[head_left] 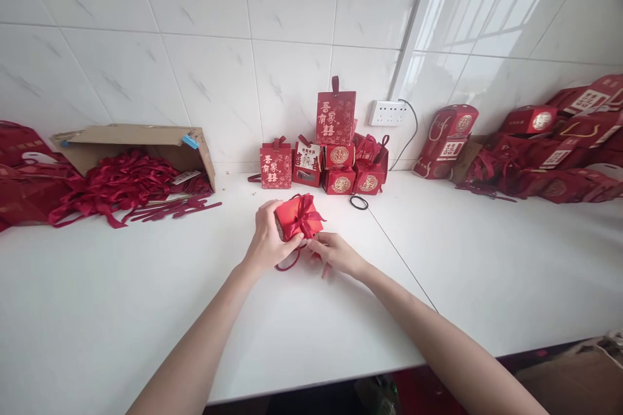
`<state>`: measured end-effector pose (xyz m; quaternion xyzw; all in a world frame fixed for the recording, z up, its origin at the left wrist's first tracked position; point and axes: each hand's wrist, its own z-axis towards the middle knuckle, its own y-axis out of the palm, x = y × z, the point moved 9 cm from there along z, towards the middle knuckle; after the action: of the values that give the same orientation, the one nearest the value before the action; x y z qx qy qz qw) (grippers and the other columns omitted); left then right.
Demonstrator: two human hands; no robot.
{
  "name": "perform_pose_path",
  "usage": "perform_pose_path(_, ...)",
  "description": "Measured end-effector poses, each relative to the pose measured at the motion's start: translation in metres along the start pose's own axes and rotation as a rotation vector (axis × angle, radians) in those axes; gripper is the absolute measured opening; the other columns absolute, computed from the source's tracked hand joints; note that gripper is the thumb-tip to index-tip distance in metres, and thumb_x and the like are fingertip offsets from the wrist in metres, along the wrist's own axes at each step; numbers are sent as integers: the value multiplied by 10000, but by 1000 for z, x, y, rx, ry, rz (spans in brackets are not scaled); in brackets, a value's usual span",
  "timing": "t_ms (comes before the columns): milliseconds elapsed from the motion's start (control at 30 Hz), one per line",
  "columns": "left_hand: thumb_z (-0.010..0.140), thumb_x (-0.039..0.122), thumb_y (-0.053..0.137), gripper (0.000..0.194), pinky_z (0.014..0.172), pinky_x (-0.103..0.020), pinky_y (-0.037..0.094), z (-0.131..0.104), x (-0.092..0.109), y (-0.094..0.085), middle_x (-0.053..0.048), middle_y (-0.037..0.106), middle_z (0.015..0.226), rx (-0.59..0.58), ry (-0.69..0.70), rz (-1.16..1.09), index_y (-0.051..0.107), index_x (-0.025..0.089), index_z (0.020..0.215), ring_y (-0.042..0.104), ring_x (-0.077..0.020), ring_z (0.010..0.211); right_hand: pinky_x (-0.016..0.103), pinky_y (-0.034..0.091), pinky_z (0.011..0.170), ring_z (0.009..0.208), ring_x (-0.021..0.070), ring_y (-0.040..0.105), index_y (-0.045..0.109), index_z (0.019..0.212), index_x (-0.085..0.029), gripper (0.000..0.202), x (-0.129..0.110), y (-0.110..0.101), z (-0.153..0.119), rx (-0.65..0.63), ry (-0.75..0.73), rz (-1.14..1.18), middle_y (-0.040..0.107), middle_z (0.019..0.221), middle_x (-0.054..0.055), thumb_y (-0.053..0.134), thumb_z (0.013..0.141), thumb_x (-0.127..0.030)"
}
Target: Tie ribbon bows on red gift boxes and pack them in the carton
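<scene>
A small red gift box (289, 211) with a dark red ribbon bow (304, 217) on top is held just above the white table. My left hand (270, 237) wraps round its left side, thumb along the near edge. At the near right corner my right hand (338, 253) has its thumb and fingers pinched together, apparently on a ribbon end, though the fingertips partly hide it. A twisted red cord handle (288, 264) loops below the box, and a ribbon tail (326, 270) hangs under my right hand.
Finished-looking red boxes (335, 118) stand stacked by the tiled wall. A cardboard box (131, 136) spills red ribbons (136, 175) at left. More red boxes (555, 149) pile up at right. A black ring (359, 202) lies behind my hands, below a power strip (388, 113). A seam crosses the table.
</scene>
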<state>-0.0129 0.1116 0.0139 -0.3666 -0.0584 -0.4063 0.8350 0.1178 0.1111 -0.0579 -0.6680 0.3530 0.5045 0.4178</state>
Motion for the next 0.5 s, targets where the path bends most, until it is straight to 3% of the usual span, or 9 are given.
perform_pose_path(167, 717, 444, 629, 596, 941, -486, 392, 1, -6, -2, -118, 435, 1153, 15, -92, -39, 330, 197, 1171, 445, -304, 1121, 219, 526, 443, 638, 136, 606, 598, 699, -134, 455, 1, 36, 0, -133, -13, 270, 602, 702, 30, 717, 609, -565)
perform_pose_path(300, 705, 419, 645, 524, 879, -452, 431, 4, -1, -3, -95, 472, 1057, 36, -101, -16, 375, 195, 1094, 493, -280, 1017, 230, 525, 544, 600, 114, 610, 669, 732, -132, 451, 1, 55, -2, -211, -36, 274, 645, 693, 31, 743, 586, -552)
perform_pose_path(500, 705, 386, 656, 506, 910, -448, 405, 10, 11, -9, -98, 502, 1071, 51, -33, 65, 418, 196, 1109, 494, -275, 1014, 243, 523, 591, 676, 146, 658, 663, 736, -141, 547, -4, 39, -10, -103, 22, 330, 676, 750, 63, 584, 677, -679)
